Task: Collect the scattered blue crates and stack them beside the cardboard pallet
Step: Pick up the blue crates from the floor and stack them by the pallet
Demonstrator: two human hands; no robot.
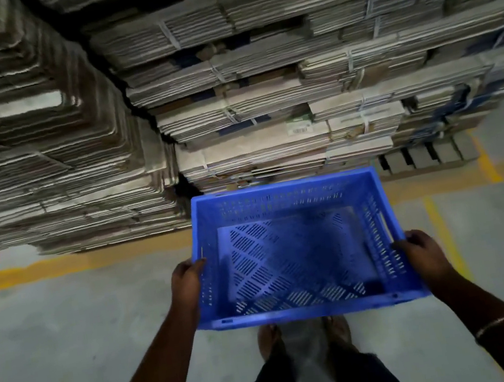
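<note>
1. A blue crate (298, 249) is held in front of the person, open side up, above a grey concrete floor (69, 332); nothing is seen inside it.
2. The left hand (187, 280) is curled over the crate's left rim, gripping it at the near half of that side.
3. The right hand (420, 252) is curled over the right rim in the same way, with the fingers reaching inside the wall.
4. A thin bangle (496, 324) is worn on the right forearm.
5. The crate's base and walls are perforated with slots; the floor is visible through the base.
6. The person's feet (305, 335) are seen just below the crate's near edge.
7. Tall stacks of flattened cardboard (263, 97), bundled with white straps, fill the upper half of the view; the far edge of the crate overlaps the foot of the right-hand stack.
8. A pallet (425, 158) is seen under the right-hand stack, to the right of the crate.
9. Yellow floor lines (75, 264) are painted in front of the stacks.
</note>
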